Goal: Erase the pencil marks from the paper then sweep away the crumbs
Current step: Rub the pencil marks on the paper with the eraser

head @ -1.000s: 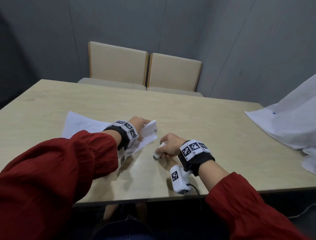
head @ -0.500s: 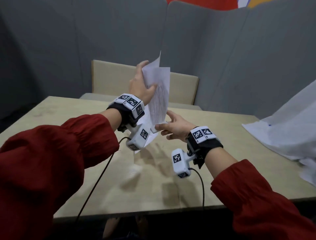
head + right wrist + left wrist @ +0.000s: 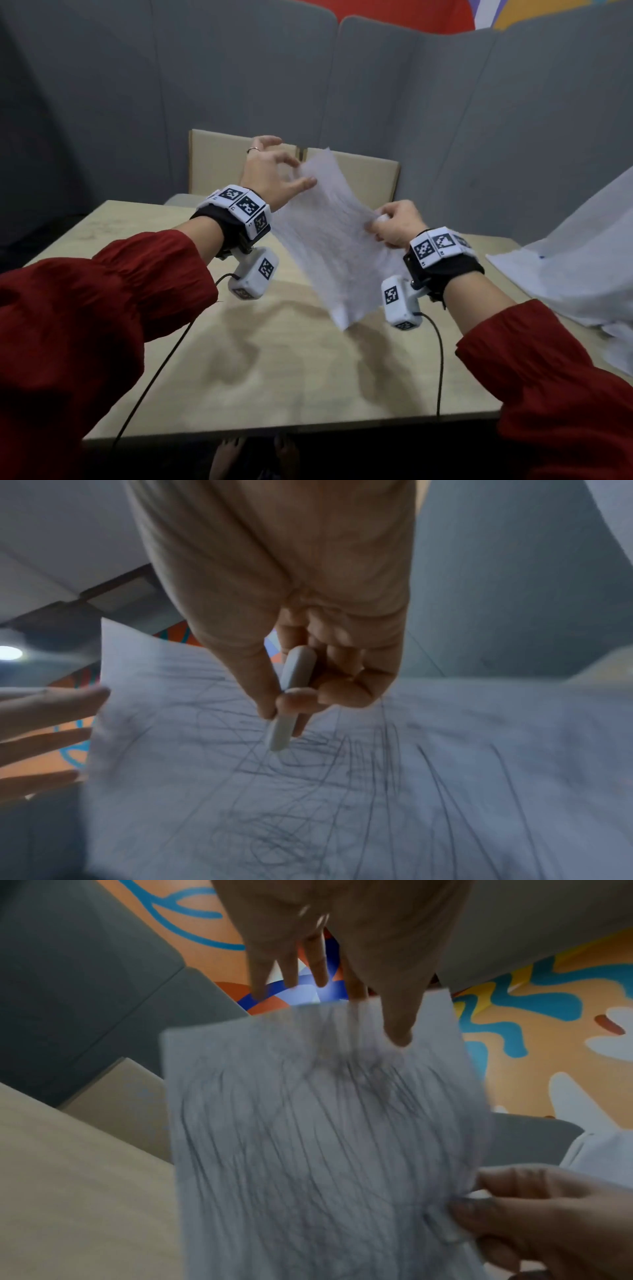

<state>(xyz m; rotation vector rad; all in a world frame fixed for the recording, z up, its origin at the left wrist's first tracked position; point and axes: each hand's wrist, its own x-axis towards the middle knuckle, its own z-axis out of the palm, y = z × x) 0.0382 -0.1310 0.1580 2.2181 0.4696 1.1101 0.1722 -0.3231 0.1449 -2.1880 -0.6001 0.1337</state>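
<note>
Paper [image 3: 337, 240], scribbled w/ pencil marks, held up in the air above the tabletop [image 3: 291, 370], tilted; right hand [image 3: 397, 224] pinches its right edge & also grips a white eraser [image 3: 291, 696] betw. thumb & fingers; left hand [image 3: 270, 171] at the top-left corner, fingers spread & relaxed, thumb touching the sheet; two chairs [image 3: 219, 161] behind; white sheets [image 3: 582, 267] at far right of tabletop.

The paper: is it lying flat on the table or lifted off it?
Lifted. The paper hangs above the table, pinched by the right hand.
</note>
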